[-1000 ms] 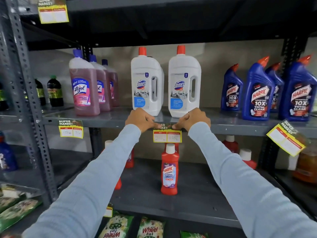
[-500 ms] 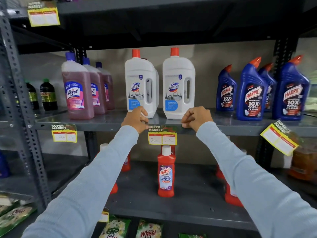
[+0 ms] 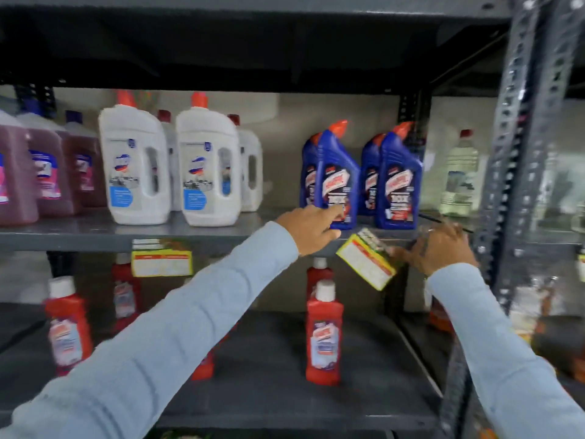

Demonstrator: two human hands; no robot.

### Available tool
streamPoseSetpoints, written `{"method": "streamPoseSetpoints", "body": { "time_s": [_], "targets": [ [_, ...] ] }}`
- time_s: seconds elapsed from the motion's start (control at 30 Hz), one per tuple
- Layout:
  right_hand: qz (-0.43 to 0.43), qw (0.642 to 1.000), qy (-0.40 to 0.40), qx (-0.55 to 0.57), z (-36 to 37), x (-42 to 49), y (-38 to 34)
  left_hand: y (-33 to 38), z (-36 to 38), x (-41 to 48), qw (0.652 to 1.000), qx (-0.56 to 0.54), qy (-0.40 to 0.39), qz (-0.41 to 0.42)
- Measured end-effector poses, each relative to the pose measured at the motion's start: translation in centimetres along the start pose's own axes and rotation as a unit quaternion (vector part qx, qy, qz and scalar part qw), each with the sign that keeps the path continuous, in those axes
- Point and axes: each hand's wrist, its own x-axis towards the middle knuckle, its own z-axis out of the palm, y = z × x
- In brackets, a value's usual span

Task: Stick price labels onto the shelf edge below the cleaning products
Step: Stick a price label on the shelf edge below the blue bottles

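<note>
The grey shelf edge (image 3: 79,241) runs below the cleaning products. One yellow price label (image 3: 161,263) hangs straight on it under the white bottles (image 3: 207,167). A second yellow price label (image 3: 367,263) hangs tilted under the blue toilet-cleaner bottles (image 3: 335,182). My right hand (image 3: 440,248) lies against the shelf edge, its fingertips pinching the tilted label's upper right corner. My left hand (image 3: 308,229) hovers at the shelf edge just left of that label, forefinger stretched towards the base of a blue bottle, holding nothing. The frame is motion-blurred.
Purple-pink bottles (image 3: 47,166) stand at the left of the same shelf. Red bottles (image 3: 323,331) stand on the shelf below. A perforated grey upright (image 3: 519,172) rises close on the right, with a clear bottle (image 3: 459,172) behind it.
Both hands have left the label under the white bottles and moved right to the tilted label under the blue bottles. The view has swung right with them.
</note>
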Motion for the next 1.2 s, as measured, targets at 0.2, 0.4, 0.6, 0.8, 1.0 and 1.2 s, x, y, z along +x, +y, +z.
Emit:
{"method": "streamPoseSetpoints", "body": {
  "time_s": [0.2, 0.4, 0.6, 0.8, 1.0, 1.2],
  "targets": [
    [-0.054, 0.996, -0.047, 0.059, 0.7, 0.5, 1.8, 5.5, 2.4, 6.4, 0.98, 0.176, -0.089, -0.027],
    [-0.045, 0.982, -0.031, 0.182, 0.4, 1.0, 2.0, 6.4, 2.2, 6.3, 0.988, 0.125, -0.079, -0.045],
    [-0.087, 0.962, -0.026, 0.258, -0.1, 1.5, 5.8, 5.8, 4.6, 4.2, 0.997, 0.066, 0.01, -0.039],
    [-0.124, 0.984, -0.032, 0.12, 1.0, 1.2, 4.4, 5.1, 5.9, 4.2, 0.994, 0.016, 0.083, -0.071],
    [-0.053, 0.984, -0.008, 0.172, 1.6, 1.5, 2.4, 5.6, 4.8, 4.4, 0.993, 0.013, 0.05, -0.109],
    [-0.077, 0.971, -0.058, 0.218, 1.2, 1.7, 3.2, 6.1, 3.9, 4.5, 0.994, -0.02, 0.022, -0.108]
  ]
}}
